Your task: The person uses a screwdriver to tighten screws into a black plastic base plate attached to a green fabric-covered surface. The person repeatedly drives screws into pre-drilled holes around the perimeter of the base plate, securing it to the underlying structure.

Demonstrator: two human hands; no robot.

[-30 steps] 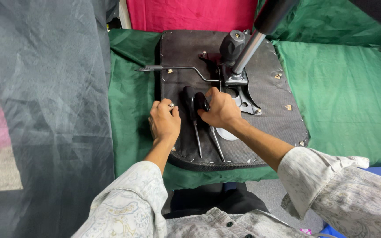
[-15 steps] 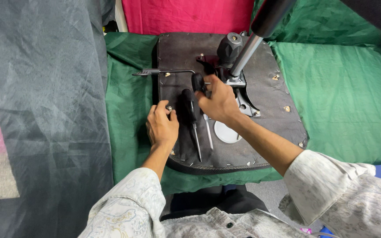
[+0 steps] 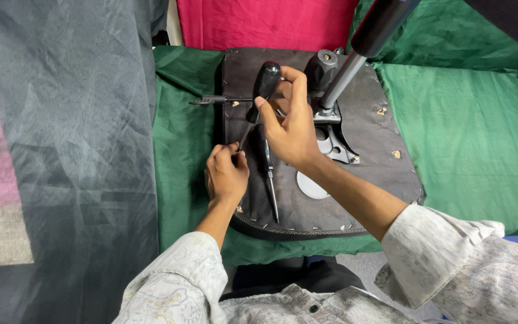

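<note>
The screwdriver (image 3: 258, 102) in the right hand (image 3: 292, 126) has a black handle that looks like smooth, slightly glossy plastic, with a thin bare metal shaft running down to the left hand (image 3: 226, 174). A second screwdriver (image 3: 270, 180) lies with a dull steel blade on the seat underside (image 3: 367, 174), which is covered in matt black fabric, stapled along its edge. The bracket (image 3: 334, 141) is grey metal, the column (image 3: 346, 75) polished. The green cloth (image 3: 475, 138) beneath has a soft sheen.
</note>
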